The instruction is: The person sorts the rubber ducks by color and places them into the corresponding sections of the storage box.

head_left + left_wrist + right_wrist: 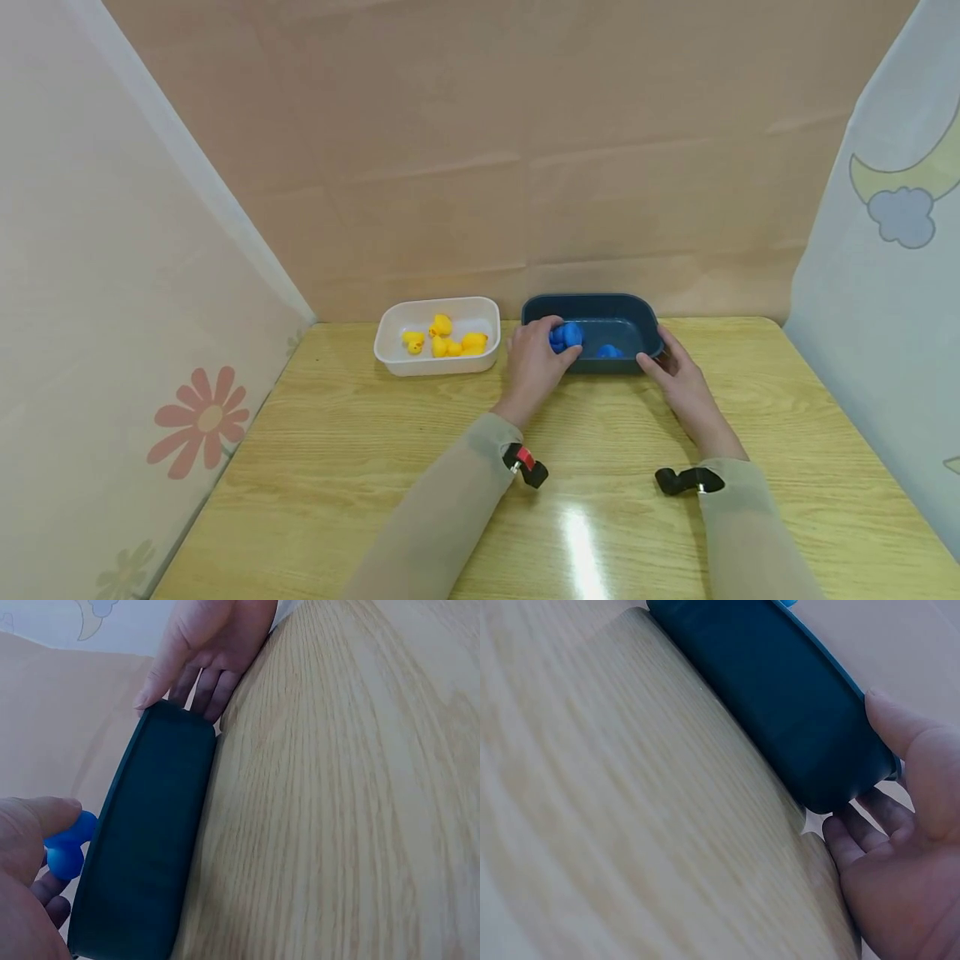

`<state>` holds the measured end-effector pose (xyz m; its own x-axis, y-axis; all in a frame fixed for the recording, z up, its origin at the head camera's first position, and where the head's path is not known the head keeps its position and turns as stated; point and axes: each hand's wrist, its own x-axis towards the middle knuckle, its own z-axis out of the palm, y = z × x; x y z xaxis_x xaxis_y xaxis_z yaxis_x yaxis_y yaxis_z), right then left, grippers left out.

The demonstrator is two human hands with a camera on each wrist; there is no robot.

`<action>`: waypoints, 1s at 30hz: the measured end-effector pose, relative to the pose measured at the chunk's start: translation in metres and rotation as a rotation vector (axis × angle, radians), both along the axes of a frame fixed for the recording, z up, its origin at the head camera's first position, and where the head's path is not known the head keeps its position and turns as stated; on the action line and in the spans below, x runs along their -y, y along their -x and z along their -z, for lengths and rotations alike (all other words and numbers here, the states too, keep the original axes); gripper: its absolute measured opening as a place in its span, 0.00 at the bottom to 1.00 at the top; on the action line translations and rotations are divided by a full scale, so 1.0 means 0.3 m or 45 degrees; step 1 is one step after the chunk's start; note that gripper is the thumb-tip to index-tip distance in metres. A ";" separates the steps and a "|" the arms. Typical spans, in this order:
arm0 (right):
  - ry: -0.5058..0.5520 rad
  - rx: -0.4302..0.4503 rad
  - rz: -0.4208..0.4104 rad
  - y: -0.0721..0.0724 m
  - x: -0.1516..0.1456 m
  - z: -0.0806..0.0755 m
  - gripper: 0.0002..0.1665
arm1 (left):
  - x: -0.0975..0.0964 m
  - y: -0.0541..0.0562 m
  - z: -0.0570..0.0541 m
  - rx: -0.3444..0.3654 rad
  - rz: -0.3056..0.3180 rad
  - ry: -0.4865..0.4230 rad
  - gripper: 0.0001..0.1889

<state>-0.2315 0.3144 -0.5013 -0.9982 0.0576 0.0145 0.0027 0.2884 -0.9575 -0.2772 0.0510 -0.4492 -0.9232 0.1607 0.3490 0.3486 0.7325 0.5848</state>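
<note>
My left hand [535, 362] pinches a small blue toy duck [571, 334] between thumb and fingers, over the left part of a dark blue tub [542, 300]. In the left wrist view the duck [66, 860] shows two rounded lobes just past the tub's rim. Another blue toy [608, 352] lies in the tub, partly hidden by the front wall. My right hand [682, 383] holds the tub's right end, its thumb on the rim and its fingers round the outer corner, as the right wrist view also shows on the tub wall [780, 705].
Left of the dark tub stands a white tub [435, 367] with several yellow toy ducks [441, 325] inside. Both stand on a wooden table [360, 467], near its back edge. A brown paper-like backdrop [450, 167] rises behind, with patterned sheets at both sides.
</note>
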 end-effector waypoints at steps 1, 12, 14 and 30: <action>0.000 -0.002 0.000 0.002 0.001 0.002 0.55 | -0.001 0.000 0.003 -0.004 -0.005 0.010 0.29; -0.053 -0.016 -0.003 -0.022 -0.018 -0.003 0.54 | -0.009 -0.037 0.027 -0.050 -0.031 -0.048 0.25; -0.048 -0.025 0.004 -0.028 -0.029 0.000 0.54 | -0.002 -0.048 0.034 -0.062 -0.026 -0.065 0.24; 0.020 -0.078 0.097 -0.059 -0.096 0.014 0.50 | 0.078 -0.113 0.042 -0.163 0.008 -0.150 0.22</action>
<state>-0.2139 0.3433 -0.5055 -0.9882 0.1338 0.0740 -0.0348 0.2745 -0.9610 -0.2433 0.0275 -0.4619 -0.8692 0.1172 0.4804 0.4298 0.6594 0.6168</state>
